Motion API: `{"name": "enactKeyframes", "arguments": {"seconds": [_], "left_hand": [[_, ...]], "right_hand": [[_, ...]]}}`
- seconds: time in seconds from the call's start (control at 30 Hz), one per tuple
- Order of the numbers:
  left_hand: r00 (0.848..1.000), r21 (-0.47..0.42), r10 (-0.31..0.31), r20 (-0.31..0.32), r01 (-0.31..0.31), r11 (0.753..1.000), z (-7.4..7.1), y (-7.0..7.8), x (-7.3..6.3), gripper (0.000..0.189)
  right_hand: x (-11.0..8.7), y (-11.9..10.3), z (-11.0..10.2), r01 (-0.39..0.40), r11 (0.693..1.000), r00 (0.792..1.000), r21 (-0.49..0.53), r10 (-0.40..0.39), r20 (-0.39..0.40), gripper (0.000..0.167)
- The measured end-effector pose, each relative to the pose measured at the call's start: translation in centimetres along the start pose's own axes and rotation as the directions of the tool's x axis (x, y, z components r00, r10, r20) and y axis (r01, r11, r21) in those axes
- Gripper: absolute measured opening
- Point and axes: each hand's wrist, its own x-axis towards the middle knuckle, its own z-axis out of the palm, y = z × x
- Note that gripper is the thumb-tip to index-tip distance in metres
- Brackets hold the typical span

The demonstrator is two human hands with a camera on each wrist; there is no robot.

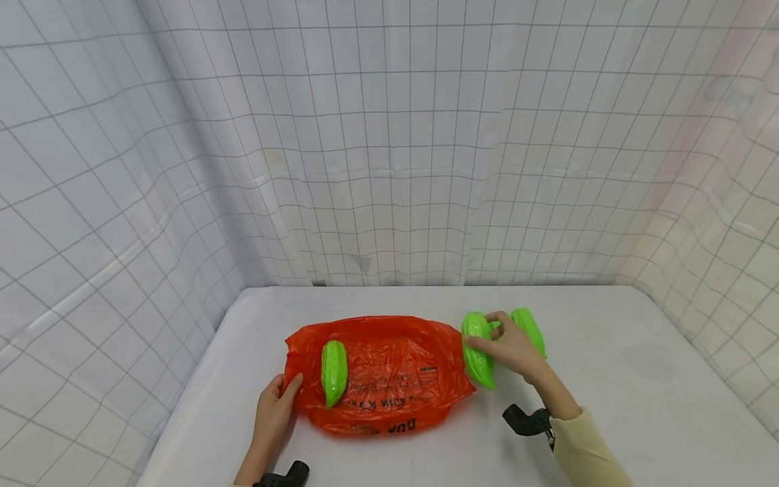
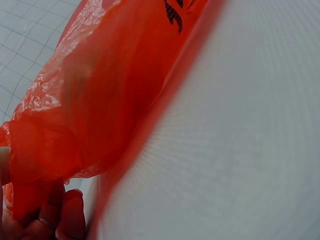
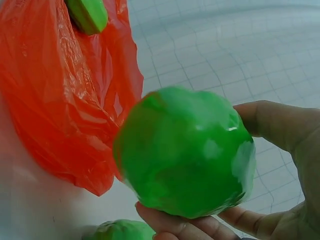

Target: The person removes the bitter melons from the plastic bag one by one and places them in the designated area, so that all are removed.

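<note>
A red plastic bag (image 1: 389,379) with black print lies flat on the white table. On its left part rests a bright green, long gourd (image 1: 334,373) with a pointed lower end. My left hand (image 1: 276,409) pinches the bag's left edge; the thin red film (image 2: 45,150) shows between thumb and fingers in the left wrist view. By the bag's right edge, my right hand (image 1: 514,346) grips a second green gourd (image 1: 478,348), seen end-on as a shiny lumpy round (image 3: 185,150) in the right wrist view. Behind that hand lies another green gourd (image 1: 528,328), partly hidden.
The white table (image 1: 633,399) extends to both sides. White grid-patterned curtains (image 1: 395,149) hang behind it and along its left and right sides. Black wrist cameras (image 1: 526,421) sit on both wrists. A green gourd (image 3: 122,230) shows at the right wrist view's lower edge.
</note>
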Motion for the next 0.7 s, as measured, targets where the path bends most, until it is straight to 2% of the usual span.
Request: {"name": "enactKeyframes", "arguments": {"seconds": [0.27, 0.5, 0.7], "left_hand": [[1.0, -0.013, 0.001, 0.0, -0.001, 1.0, -0.1, 0.0, 0.0, 0.039], [1.0, 0.003, 0.003, 0.0, -0.003, 1.0, -0.1, -0.1, 0.0, 0.039], [1.0, 0.009, 0.007, 0.0, -0.007, 1.0, -0.1, -0.1, 0.0, 0.04]], "right_hand": [[-0.4, 1.0, -1.0, -0.025, 1.0, 0.999, 0.002, 0.025, 0.04, 0.074], [-1.0, 1.8, -1.2, -0.01, 0.994, 0.998, -0.105, 0.016, 0.059, 0.068], [-1.6, 1.9, -1.4, -0.013, 0.978, 0.996, -0.208, 0.031, 0.084, 0.063]]}}
